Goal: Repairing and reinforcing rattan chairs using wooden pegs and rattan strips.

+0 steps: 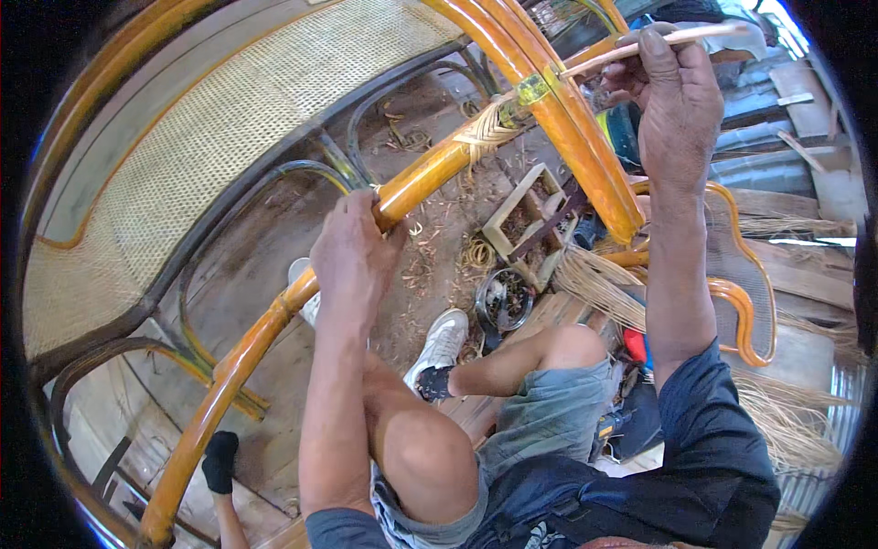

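Note:
My left hand (352, 261) is wrapped around a glossy orange-brown rattan pole (428, 185), part of a furniture frame. Pale cane binding (487, 130) is plaited around this pole near where it meets a thicker crosswise bundle of rattan poles (576, 137). A yellow-green patch (532, 89) marks that joint. Raised at the upper right, my right hand (675, 105) pinches a pale cane strip (704, 34) between thumb and fingers. One end of the strip reaches the joint; its other end points off to the right.
A woven cane panel (265, 96) in a dark curved frame fills the upper left. On the floor are a wooden box (523, 209), a round metal-rimmed pan (505, 300) and scattered shavings. Cane bundles (786, 421) lie at right. Another person's foot (219, 462) shows lower left.

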Demonstrator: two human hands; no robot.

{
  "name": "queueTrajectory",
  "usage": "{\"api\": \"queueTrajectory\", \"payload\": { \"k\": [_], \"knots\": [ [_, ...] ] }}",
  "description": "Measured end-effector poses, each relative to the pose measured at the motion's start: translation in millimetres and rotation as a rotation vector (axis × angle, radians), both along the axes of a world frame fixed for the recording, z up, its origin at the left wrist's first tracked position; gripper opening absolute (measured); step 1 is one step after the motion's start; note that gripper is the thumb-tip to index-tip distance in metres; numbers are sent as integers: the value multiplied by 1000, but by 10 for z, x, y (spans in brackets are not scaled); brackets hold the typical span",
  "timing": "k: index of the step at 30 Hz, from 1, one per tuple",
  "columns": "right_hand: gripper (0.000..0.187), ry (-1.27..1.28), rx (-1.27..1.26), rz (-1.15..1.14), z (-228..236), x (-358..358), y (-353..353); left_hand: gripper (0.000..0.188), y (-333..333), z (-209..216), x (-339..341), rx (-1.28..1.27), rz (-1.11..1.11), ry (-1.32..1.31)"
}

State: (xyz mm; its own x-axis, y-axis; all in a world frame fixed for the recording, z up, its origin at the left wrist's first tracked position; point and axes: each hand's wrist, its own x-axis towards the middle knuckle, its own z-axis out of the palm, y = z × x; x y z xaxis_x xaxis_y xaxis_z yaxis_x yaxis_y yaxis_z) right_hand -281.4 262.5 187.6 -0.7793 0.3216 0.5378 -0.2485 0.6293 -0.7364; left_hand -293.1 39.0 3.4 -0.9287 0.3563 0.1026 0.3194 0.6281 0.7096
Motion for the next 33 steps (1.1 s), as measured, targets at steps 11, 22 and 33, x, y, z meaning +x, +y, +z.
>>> {"api": "queueTrajectory", "payload": {
  "k": [11,22,33],
  "knots": [
    [20,138,-11,84,-94,-68,-49,46,946,562,-492,571,-469,143],
    [16,150,-30,206,-58,-97,59,40,988,465,-693,717,-511,80],
    [16,14,21,253,-133,-80,17,34,1114,383,-662,800,-479,115]
  ]
}}
